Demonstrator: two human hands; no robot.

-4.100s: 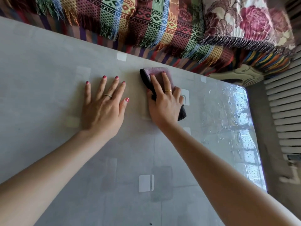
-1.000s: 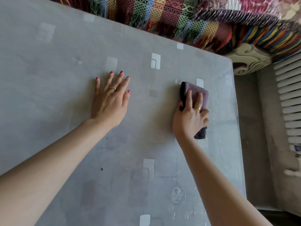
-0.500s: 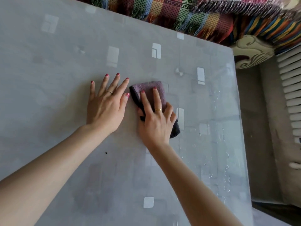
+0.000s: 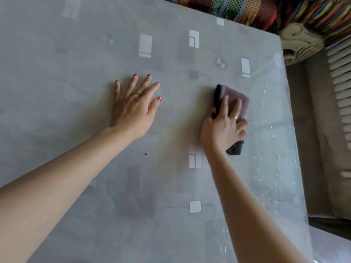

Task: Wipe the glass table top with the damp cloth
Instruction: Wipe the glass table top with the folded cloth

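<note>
The glass table top [image 4: 76,76] is grey with pale square patterns under it and fills most of the view. A folded purple and black cloth [image 4: 239,99] lies flat on it toward the right side. My right hand [image 4: 223,128] presses down on the cloth, fingers spread over it and thumb at its dark left edge. My left hand [image 4: 133,109] rests flat on the glass to the left of the cloth, fingers apart, holding nothing. Water droplets [image 4: 266,168] streak the glass along the right edge.
A striped, fringed sofa throw [image 4: 247,10] runs along the table's far edge. A carved cream armrest [image 4: 298,44] and a white slatted radiator [image 4: 341,88] stand to the right, beyond the table's right edge. A small dark speck [image 4: 146,154] sits on the glass.
My right hand has slid the cloth to the right, away from my left hand, which has stayed planted. Half a second ago the cloth was right beside the left thumb.
</note>
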